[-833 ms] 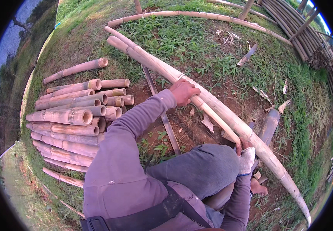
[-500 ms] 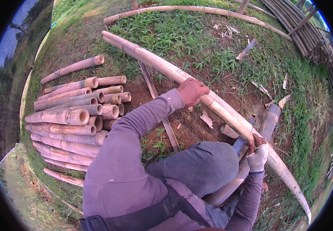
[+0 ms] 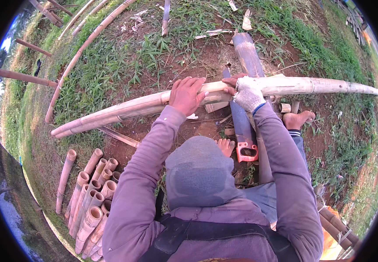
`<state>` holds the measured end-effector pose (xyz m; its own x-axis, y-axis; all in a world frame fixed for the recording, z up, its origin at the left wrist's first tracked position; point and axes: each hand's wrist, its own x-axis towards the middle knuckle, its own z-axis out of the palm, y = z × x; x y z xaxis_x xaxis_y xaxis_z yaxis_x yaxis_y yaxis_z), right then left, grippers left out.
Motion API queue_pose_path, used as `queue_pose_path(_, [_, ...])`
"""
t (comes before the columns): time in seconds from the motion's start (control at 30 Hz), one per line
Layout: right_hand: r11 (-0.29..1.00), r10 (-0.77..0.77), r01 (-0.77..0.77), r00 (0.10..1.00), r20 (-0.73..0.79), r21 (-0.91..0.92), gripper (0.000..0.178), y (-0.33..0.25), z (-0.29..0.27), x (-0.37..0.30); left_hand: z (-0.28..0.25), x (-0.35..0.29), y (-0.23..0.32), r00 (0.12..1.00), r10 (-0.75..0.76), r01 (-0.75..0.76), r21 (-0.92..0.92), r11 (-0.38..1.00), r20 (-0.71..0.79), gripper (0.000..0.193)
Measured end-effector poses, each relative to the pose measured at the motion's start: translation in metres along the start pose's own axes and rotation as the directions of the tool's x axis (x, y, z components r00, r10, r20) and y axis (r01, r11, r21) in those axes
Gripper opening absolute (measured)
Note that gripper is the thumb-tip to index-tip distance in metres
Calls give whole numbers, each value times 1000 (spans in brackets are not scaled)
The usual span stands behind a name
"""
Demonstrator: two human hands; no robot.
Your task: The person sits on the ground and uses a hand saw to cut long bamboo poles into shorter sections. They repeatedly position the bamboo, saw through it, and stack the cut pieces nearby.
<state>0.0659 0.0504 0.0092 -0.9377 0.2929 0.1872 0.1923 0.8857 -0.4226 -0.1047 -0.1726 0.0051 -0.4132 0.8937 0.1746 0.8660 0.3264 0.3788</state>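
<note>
A long pale bamboo pole (image 3: 138, 102) runs across in front of me from left to right. Along its left stretch two lengths seem to lie side by side. My bare left hand (image 3: 187, 96) is closed over the top of it. Farther right, my right hand (image 3: 246, 91), in a whitish glove with bare fingertips, grips the same pole. Under the right hand the pole crosses a thick greyish bamboo piece (image 3: 248, 54) on the ground. A handsaw (image 3: 247, 153) with an orange-red handle lies just below the pole, by my foot.
Cut bamboo sections (image 3: 90, 216) are heaped at lower left. A long curved bamboo pole (image 3: 77, 54) lies at upper left near posts. Bamboo scraps (image 3: 213, 32) litter the grass. Tied bamboo (image 3: 337, 222) is at lower right. My bare foot (image 3: 298, 120) rests right of the thick piece.
The view has swung to the right, so the pole now lies more level across it. The saw's handle has come into sight. Both hands still hold the pole.
</note>
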Motion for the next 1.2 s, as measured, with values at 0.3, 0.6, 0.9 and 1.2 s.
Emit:
queue_pose_path(0.3, [967, 211, -208, 978, 6, -150, 30, -23, 22, -198, 25, 5, -8, 995, -49, 60, -129, 990, 81, 41])
queue_pose_path(0.6, [881, 442, -268, 762, 473, -390, 45, -41, 82, -277, 31, 14, 5, 985, -99, 106, -44, 993, 143, 45])
queue_pose_path(0.9, [956, 241, -287, 885, 399, 60, 42, -71, 12, -305, 37, 27, 17, 970, -158, 167, -36, 985, 186, 49])
queue_pose_path(1.2, [869, 409, -367, 910, -64, 332, 25, -94, -142, -381, 37, 22, 36, 980, -101, 98, 29, 995, 173, 51])
